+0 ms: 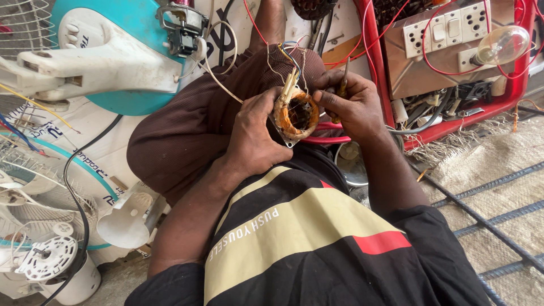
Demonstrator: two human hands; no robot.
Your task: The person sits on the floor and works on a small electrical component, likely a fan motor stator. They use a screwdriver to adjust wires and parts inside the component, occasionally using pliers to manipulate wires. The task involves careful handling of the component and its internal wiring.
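Cradling the fan motor stator (297,115) over the lap, left hand (255,136) wrapped round its metal rim, right hand (351,105) pinching a small screwdriver (343,85) beside it; probably dense and stiff, but coil windings and thin leads (290,76) look fragile, so grabbing the frame.
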